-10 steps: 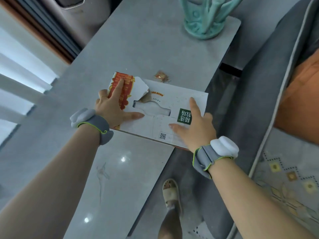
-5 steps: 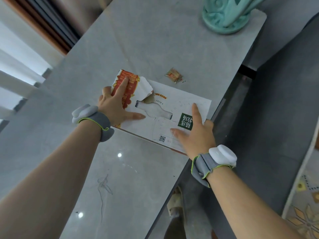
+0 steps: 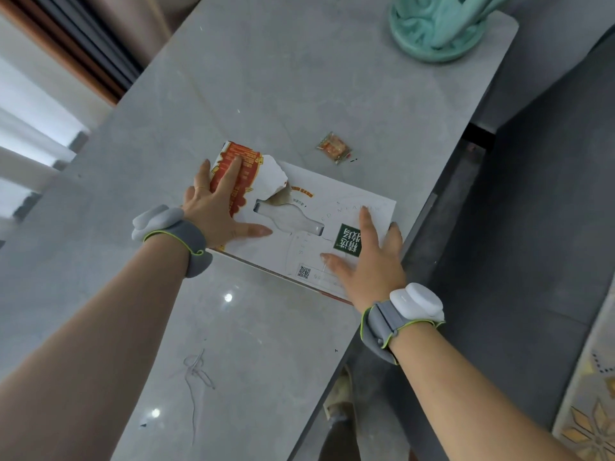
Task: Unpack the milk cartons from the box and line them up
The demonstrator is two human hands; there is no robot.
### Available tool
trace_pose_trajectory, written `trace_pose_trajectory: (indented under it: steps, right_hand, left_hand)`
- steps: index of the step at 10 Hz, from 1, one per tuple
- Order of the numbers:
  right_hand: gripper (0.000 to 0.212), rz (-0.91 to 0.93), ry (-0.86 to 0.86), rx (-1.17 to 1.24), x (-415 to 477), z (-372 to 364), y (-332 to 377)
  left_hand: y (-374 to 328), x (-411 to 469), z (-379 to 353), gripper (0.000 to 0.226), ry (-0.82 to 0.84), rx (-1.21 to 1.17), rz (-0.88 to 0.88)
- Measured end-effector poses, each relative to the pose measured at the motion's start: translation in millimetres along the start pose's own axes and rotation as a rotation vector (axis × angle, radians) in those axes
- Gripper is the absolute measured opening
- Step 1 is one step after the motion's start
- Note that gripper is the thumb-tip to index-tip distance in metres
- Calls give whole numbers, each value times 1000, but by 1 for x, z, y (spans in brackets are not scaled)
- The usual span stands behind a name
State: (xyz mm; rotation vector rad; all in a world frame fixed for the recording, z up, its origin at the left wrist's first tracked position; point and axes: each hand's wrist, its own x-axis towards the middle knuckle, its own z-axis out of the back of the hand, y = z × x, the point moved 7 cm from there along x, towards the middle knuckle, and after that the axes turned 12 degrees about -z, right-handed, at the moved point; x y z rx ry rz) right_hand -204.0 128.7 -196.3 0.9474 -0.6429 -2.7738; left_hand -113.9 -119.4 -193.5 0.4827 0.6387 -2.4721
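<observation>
Right now I see the box lying flat on the grey counter, its broad white cardboard face turned up and its long axis running from upper left to lower right in my view, across the counter's width. Its right end sits just beside the counter's right edge. The left end is printed red and orange with a jagged torn flap of white board curling up there, brown board showing at the tear. A long rounded handle cut-out lies along the same axis near the middle, and the green label reads upside down to me, with a small QR code by the near edge. My left hand lies flat on the red end, fingers straight and spread, thumb pointing towards the cut-out, grasping nothing. My right hand presses flat on the white end, fingers splayed over the label and thumb out to the side, likewise unclenched. Each wrist carries a grey fabric band with a smooth white pod. The counter looks like polished stone, glossy enough to mirror ceiling lights, with a faint scribbled mark near me. Beyond the box lies a small crinkled orange sachet, apart from it, and a glazed teal ornament with swirled relief stands at the far corner.
</observation>
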Motion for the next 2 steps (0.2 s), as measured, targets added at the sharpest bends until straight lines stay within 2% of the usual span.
trace_pose_trajectory:
  steps: [1, 2]
  right_hand:
    - [93, 29, -38, -27, -5, 10, 3]
    - [91, 22, -68, 12, -10, 30, 3]
  left_hand:
    - [-4, -4, 7, 122, -47, 52, -16]
    - [-30, -11, 21, 116, -169, 82, -90]
